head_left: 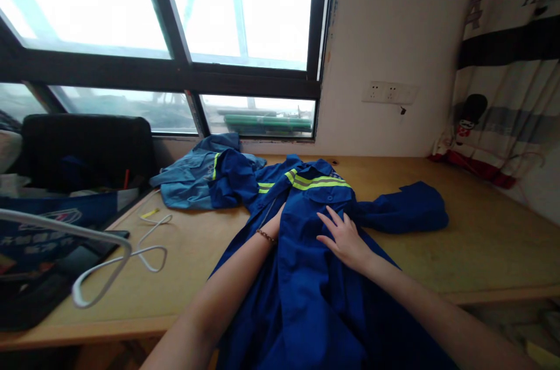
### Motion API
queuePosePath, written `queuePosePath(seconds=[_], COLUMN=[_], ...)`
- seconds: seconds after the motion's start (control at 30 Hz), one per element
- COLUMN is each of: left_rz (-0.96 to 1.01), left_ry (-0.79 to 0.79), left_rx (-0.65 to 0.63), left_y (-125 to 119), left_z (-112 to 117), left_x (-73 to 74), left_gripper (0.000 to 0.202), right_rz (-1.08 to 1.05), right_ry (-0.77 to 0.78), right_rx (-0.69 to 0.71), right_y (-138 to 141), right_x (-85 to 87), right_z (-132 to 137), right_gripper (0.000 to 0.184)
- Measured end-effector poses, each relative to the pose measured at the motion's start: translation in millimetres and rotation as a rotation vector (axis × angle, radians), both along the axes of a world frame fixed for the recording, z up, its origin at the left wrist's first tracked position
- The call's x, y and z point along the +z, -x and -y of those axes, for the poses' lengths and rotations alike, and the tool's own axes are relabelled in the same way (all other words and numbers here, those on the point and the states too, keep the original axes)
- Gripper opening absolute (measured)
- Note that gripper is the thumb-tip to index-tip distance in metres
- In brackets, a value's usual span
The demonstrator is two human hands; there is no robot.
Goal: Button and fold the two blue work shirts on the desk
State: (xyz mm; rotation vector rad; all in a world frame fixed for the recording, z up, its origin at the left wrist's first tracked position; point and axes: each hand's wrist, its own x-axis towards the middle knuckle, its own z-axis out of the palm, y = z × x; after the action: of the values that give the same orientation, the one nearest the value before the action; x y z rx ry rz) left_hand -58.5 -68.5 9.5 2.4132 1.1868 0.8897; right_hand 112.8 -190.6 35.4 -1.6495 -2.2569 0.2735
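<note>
Inside Reach, Outside Touch

A person's left hand (276, 226) disappears into the front of a reflective-striped blue work jacket (306, 253) laid on a wooden table (481, 253); its grip cannot be told. The beaded bracelet (266, 236) there could snag the opening's edge. The right hand (347, 241), fingers apart, rests on the chest below a pocket flap (321, 196); uneven pressure could bunch the cloth. The jacket's lower end, past the table's near edge, could drag it askew. Around it, from left: a white cable (87, 231) loops, a light-blue shirt (188, 183) crowds one sleeve (236, 180), wall sockets (389, 93) sit above, and a printed curtain (503, 78) hangs far right.
</note>
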Motion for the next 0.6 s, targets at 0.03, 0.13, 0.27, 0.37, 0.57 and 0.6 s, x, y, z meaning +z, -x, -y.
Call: queuePosePath(seconds=[0.03,0.13,0.27,0.37,0.57,0.6], left_rz=[-0.029,-0.154,-0.391,-0.441,-0.44,-0.441], left_ry=[-0.025,-0.14,-0.302,-0.315,-0.224,-0.173], left_rx=[-0.001,0.038,0.354,0.576,0.824,0.832], left_y=[1,7,17,15,10,15], left_z=[-1,-5,-3,1,3,2], left_x=[-1.3,-4.8,-8.3,-7.3,7.9,12.7], left_gripper=[0.035,0.026,0.026,0.031,0.042,0.042], right_rz=[0.089,0.27,0.361,0.396,0.557,0.527], right_ry=[0.029,0.093,0.178,0.279,0.417,0.365], right_rx=[-0.035,-0.132,-0.202,-0.113,-0.364,-0.384], right_y=[2,-13,-79,-130,-108,-90], right_x=[-11.8,-38.5,-47.1,-31.9,33.9,42.2], right_z=[-7,-21,-28,-29,-33,-37], right_gripper=[0.058,0.067,0.076,0.076,0.036,0.03])
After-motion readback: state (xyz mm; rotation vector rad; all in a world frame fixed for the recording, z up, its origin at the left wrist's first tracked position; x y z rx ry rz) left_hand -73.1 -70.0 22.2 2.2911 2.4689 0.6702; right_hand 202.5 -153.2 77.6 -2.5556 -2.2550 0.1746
